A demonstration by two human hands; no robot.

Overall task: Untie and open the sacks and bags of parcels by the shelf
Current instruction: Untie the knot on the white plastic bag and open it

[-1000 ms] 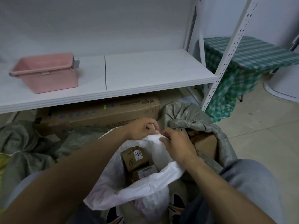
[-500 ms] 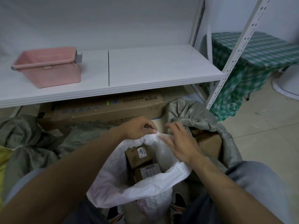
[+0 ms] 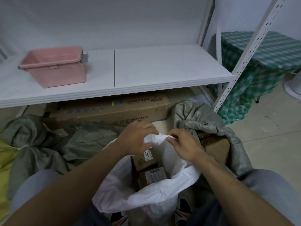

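Far left of the grip, a yellow bag (image 3: 5, 162) lies at the frame edge, with slumped green sacks (image 3: 32, 144) just beside it on the floor. Above them a pink basket (image 3: 55, 69) sits on the white shelf (image 3: 154, 70), near its front edge. A long cardboard box (image 3: 114, 110) lies under the shelf, just beyond the hands.

The left hand (image 3: 138, 139) clenches a bunched piece of the white bag's (image 3: 146, 198) far rim, fingers curled round it. The white bag stands between the person's knees (image 3: 267, 186), its mouth open and its near rim folded down. Two labelled parcels (image 3: 145, 162) lie stacked inside, directly below the grip. The right hand (image 3: 185, 145) pinches the same rim between thumb and fingertips, close to the left.

Right of the grip a grey sack (image 3: 203, 118) is rolled open round a brown box (image 3: 216, 147), just beside the white bag. Beyond it stands the shelf's perforated post (image 3: 244, 62), then a table under green checked cloth (image 3: 268, 51). Bare floor (image 3: 268, 136) lies open at the right.
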